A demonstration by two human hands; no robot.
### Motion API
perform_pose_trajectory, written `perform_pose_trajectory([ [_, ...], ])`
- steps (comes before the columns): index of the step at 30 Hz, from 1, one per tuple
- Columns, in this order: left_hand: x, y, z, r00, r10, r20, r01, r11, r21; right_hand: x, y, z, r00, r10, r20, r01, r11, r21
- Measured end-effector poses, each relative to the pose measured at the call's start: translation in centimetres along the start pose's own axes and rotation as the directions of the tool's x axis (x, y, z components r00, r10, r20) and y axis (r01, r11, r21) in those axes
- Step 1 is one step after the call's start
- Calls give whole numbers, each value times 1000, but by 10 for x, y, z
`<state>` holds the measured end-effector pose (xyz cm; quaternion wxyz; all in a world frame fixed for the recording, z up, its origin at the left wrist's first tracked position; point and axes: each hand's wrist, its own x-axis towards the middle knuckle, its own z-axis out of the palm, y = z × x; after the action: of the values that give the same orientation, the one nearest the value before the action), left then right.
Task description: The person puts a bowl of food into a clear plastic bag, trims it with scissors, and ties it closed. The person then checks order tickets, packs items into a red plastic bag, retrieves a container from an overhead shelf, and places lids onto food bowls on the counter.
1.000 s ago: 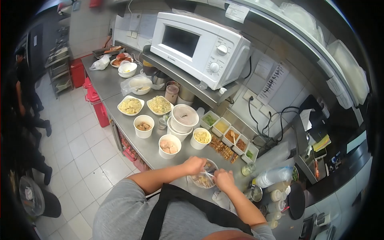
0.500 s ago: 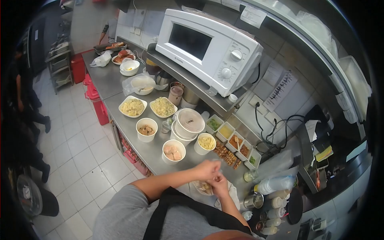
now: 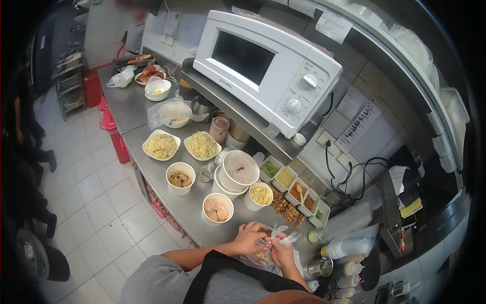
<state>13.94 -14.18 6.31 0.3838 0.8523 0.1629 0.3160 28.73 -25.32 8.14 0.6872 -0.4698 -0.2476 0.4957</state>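
Low in the head view, my left hand (image 3: 250,239) and my right hand (image 3: 283,253) meet at the gathered neck of a clear plastic bag (image 3: 261,258). Pale food pieces show inside the bag, below my fingers. Loose ends of the plastic stick up above both hands. The fingers of each hand are closed on the bag's neck. Just beyond my left hand stands a white tub with pink meat pieces (image 3: 217,209). A white tub of yellow shreds (image 3: 259,195) is to its right. A pale cloth or wrap is partly hidden beside my right hand.
Lidded tubs (image 3: 240,168), a tub of brown pieces (image 3: 180,178) and two bowls of yellowish food (image 3: 162,146) stand farther back. Skewers (image 3: 287,209) lie beside condiment containers (image 3: 296,191). Squeeze bottles (image 3: 349,281) are at right. A microwave (image 3: 268,71) sits on a shelf above. People stand farther away.
My left hand has dropped and shifted left. The plastic ends now show above my fingers. The camera view has shifted slightly, and a far person shows more at the back.
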Motion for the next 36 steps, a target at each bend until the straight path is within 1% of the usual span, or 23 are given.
perform_pose_trajectory([
  [1,2,2,-3,1000,10,12,-10,1000,15,-1,-2,-5,999,29,15,-29,999,-15],
  [2,5,2,-4,1000,21,22,-22,999,31,0,-5,-13,999,19,46,-8,974,-228],
  [4,10,-7,3,999,30,42,-30,999,18,5,-10,-31,993,16,116,58,792,-607],
  [5,11,-9,4,998,34,53,-35,999,13,5,-20,-20,978,7,207,136,732,-668],
  [7,15,-9,-1,993,45,112,-46,999,10,0,-47,5,924,12,382,302,590,-748],
  [10,17,-7,-7,984,68,166,-68,998,-3,-5,-60,6,951,170,260,113,590,-800],
  [13,18,-1,-8,980,101,171,-108,994,33,3,-61,0,835,15,551,533,232,-814],
  [16,21,-1,-3,985,101,136,-111,992,62,7,-49,18,833,-172,526,539,39,-841],
  [17,19,-4,1,988,86,129,-95,994,62,12,-40,17,761,-278,586,590,-80,-804],
  [19,20,-10,6,988,20,154,-23,1000,17,12,-21,8,703,-394,593,595,-132,-793],
  [21,23,-13,7,984,-27,175,24,1000,20,20,7,-16,655,-559,509,546,-115,-830],
  [22,26,-10,8,986,-66,154,68,998,-6,22,18,-24,753,-577,316,489,169,-856],
  [23,29,-16,14,992,-53,117,67,990,-124,19,16,-20,744,-595,303,484,167,-859],
  [24,35,-15,12,984,-30,177,46,995,-86,17,14,-16,735,-613,290,479,166,-862],
  [25,42,-19,12,962,-25,272,96,963,-251,12,1,-5,614,-623,485,533,-125,-837],
  [26,48,-26,14,935,-1,355,153,903,-400,9,-1,-4,647,-614,452,500,-106,-860],
  [28,57,-43,25,886,14,463,293,757,-584,0,-7,2,677,-600,426,480,-79,-874],
  [30,64,-37,12,854,65,516,230,842,-487,-9,-9,2,680,-595,428,485,-73,-872],
  [32,71,10,-22,805,-30,593,128,984,-123,-14,-4,-3,679,-600,423,473,-83,-877],
  [33,73,27,-32,783,-82,617,54,996,65,-14,0,-4,655,-624,425,488,-79,-869],
  [34,73,32,-30,794,-53,605,-126,960,250,-14,4,-5,631,-648,426,502,-78,-861],
  [35,73,37,-26,799,-12,601,-299,859,416,-15,7,-7,605,-673,425,512,-80,-855],
  [36,75,41,-25,781,111,614,-486,725,488,-16,9,-7,602,-688,405,505,-65,-861],
])
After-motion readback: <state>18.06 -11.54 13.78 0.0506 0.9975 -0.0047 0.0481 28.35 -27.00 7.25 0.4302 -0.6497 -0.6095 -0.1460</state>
